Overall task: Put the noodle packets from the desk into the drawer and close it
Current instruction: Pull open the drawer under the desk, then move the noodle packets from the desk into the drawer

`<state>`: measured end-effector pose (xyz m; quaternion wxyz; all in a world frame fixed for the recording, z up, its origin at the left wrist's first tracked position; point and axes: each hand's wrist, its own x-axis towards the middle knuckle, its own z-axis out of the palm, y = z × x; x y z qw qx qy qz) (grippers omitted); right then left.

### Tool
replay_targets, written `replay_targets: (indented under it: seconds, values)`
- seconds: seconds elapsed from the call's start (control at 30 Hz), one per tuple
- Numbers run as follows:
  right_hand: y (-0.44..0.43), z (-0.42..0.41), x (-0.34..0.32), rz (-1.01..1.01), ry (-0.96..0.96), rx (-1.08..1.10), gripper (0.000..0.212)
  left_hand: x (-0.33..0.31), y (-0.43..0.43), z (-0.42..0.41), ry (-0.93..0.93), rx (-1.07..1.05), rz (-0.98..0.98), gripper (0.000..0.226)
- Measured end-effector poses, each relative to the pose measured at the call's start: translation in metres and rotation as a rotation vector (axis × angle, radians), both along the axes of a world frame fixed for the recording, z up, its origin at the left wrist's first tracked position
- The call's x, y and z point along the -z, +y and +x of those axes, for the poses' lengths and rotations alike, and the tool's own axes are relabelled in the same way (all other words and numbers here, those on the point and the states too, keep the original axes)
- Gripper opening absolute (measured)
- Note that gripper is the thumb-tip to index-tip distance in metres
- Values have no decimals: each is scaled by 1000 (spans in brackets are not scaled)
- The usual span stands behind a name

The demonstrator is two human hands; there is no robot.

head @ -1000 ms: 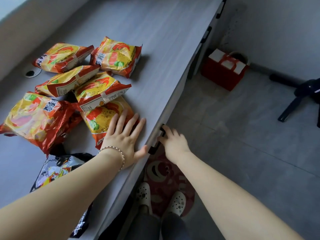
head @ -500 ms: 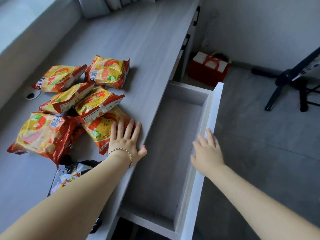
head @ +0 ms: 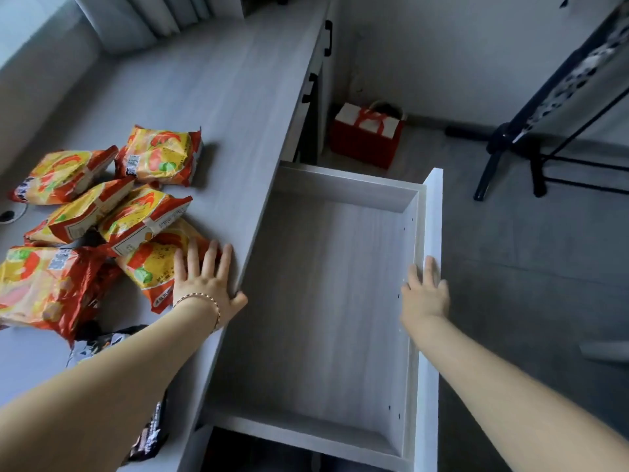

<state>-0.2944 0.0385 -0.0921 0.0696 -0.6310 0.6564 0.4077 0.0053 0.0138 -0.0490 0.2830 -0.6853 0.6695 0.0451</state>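
Note:
Several red-and-yellow noodle packets [head: 143,216] lie heaped on the left of the grey desk [head: 211,107]. A black packet [head: 102,342] shows under my left forearm. My left hand [head: 204,284] lies flat, fingers spread, on the nearest packet [head: 153,267] at the desk's edge. The drawer [head: 340,189] stands pulled far out, and nothing lies inside it. My right hand [head: 425,294] rests open on the top rim of the drawer front [head: 434,212], fingers spread, gripping nothing.
A red gift bag [head: 364,137] stands on the floor beyond the drawer. A black stand with legs [head: 510,155] occupies the floor at right. Further desk drawers with black handles [head: 327,37] sit farther along. A cable hole [head: 6,216] is at the desk's left.
The drawer went from shut to pulled fully out. My right hand let go of the handle and now rests on the drawer front's top rim. My left hand stayed on the packet.

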Motion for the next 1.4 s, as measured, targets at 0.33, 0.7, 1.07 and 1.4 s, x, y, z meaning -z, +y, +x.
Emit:
replay_targets:
  seconds: [0.33, 0.7, 1.07, 1.4]
  values:
    - [2, -18, -18, 146, 100, 122, 59, -24, -11, 4, 254, -49, -23, 63]
    - [-73, 214, -87, -223, -1180, 310, 51, -76, -49, 96, 480, -335, -447, 82]
    - [-89, 277, -53, -7, -929, 316, 65, -63, -55, 113, 181, 8, -240, 58]
    - [-63, 119, -84, -384, -1611, 1061, 30, -80, -31, 21, 871, 147, -564, 45]
